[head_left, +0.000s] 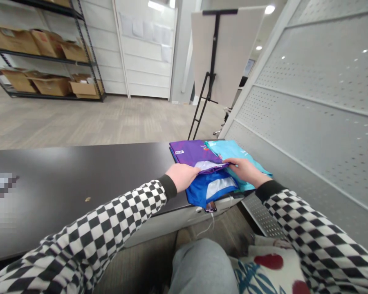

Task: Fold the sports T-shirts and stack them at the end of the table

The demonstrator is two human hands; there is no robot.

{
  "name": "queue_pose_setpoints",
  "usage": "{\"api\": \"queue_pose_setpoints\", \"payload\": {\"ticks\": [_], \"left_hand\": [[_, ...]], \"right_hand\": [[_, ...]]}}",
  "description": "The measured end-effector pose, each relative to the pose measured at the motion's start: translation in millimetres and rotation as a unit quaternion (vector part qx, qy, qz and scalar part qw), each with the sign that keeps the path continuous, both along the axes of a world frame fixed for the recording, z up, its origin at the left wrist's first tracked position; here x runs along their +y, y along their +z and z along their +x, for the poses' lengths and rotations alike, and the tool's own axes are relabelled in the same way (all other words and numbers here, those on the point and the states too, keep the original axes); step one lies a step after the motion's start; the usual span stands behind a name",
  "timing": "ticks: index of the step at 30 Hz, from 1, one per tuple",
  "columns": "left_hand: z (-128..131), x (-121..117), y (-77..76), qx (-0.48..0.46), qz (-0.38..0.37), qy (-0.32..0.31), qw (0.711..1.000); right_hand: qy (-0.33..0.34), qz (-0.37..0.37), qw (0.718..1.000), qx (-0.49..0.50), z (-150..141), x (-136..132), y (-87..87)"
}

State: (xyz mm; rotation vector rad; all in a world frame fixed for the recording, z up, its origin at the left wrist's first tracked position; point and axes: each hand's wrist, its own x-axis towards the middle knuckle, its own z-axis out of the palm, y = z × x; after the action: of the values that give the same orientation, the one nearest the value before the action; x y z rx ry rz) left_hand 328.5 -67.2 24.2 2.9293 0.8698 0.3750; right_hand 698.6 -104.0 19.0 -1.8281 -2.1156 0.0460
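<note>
A folded purple shirt (191, 152) with a white label and small print lies at the right end of the dark table. My left hand (184, 176) pinches its near left corner, while my right hand (243, 168) grips the near right corner. Between my hands the near edge is lifted, showing a pale whitish patch. Beneath it a blue shirt (199, 190) with a light panel hangs slightly over the table's front edge. On the right is a folded light-blue shirt (233, 148), partly behind my right hand.
The dark table (79, 175) stretches left, with a small scrap (87, 199) on it. A phone (211, 207) with a white cable sits below the blue shirt. A perforated grey panel (319, 102) borders the right side. Behind stand an easel board (227, 53) and shelves with cardboard boxes (52, 83).
</note>
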Motion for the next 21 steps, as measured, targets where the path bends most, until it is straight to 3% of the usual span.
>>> {"api": "queue_pose_setpoints", "payload": {"ticks": [4, 8, 15, 21], "left_hand": [[-4, -3, 3.7, -0.014, 0.04, -0.007, 0.999], [-8, -22, -0.7, -0.045, 0.057, -0.028, 0.997], [-5, -56, -44.5, -0.054, 0.045, -0.081, 0.994], [-2, -64, -67.5, -0.033, 0.064, -0.059, 0.996]], "right_hand": [[0.017, 0.035, 0.999, -0.008, -2, -15, -0.8], [0.031, 0.071, 0.997, -0.006, 1, -38, -3.6], [0.071, 0.044, 0.996, -0.027, -2, -69, -27.1], [0.115, 0.034, 0.99, -0.08, -10, -75, -26.1]]}}
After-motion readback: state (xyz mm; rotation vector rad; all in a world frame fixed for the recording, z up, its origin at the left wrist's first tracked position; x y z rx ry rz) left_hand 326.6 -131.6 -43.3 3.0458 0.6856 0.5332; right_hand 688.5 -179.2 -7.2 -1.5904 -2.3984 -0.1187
